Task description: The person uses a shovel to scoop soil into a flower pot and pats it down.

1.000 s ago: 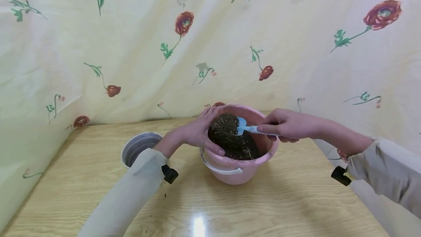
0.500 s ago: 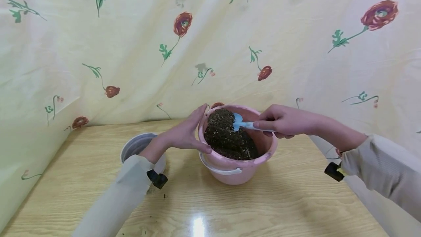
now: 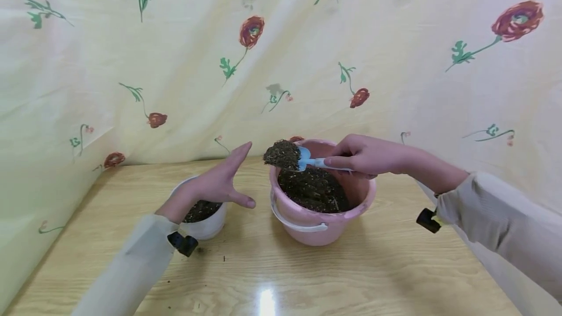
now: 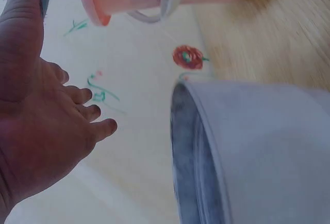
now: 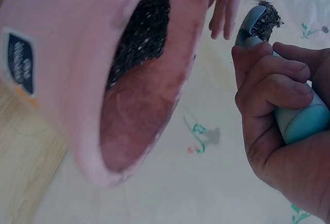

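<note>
My right hand grips the handle of a light blue garden trowel, its blade heaped with dark potting soil. The loaded blade hangs over the left rim of a pink bucket, which has more soil inside. In the right wrist view the fingers curl round the white and blue handle. My left hand holds nothing, its thumb and fingers spread above a white pot. Soil shows in that pot, partly hidden under the hand and wrist. In the left wrist view the pot stands apart from the hand.
A pale wooden table bears both containers, with a few crumbs of soil near the pot. The bucket's white handle hangs down its front left side. Behind stands a flower-patterned cloth.
My left hand has let go of the bucket rim and moved left over the white pot. My right hand has lifted the trowel of soil up and left, out of the bucket.
</note>
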Tool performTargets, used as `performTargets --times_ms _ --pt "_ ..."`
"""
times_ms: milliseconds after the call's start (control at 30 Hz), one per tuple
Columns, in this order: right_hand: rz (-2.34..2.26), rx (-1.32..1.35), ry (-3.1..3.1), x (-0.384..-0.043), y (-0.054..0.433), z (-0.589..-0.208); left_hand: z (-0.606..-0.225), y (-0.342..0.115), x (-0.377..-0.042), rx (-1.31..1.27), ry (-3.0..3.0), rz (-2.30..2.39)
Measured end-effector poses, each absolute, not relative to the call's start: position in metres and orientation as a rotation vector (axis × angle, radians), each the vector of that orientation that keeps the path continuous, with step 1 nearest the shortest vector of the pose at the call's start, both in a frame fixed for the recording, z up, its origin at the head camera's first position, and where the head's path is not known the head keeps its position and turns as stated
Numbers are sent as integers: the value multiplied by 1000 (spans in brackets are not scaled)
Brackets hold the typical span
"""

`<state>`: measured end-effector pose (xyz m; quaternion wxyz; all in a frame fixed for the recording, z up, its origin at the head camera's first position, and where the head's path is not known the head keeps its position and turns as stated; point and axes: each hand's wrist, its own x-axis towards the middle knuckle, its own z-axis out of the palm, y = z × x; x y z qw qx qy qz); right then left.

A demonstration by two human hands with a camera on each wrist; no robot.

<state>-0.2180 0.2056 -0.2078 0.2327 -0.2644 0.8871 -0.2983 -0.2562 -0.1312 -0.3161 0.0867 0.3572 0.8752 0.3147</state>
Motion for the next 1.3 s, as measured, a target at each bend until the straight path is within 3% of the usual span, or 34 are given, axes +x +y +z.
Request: performTargets --times_ms 333,1300 --pt "-763 -945 2418 -233 167 -212 -321 -171 -251 957 2682 916" --pt "-890 -935 2241 -253 88 -222 -348 -242 -235 802 2759 988"
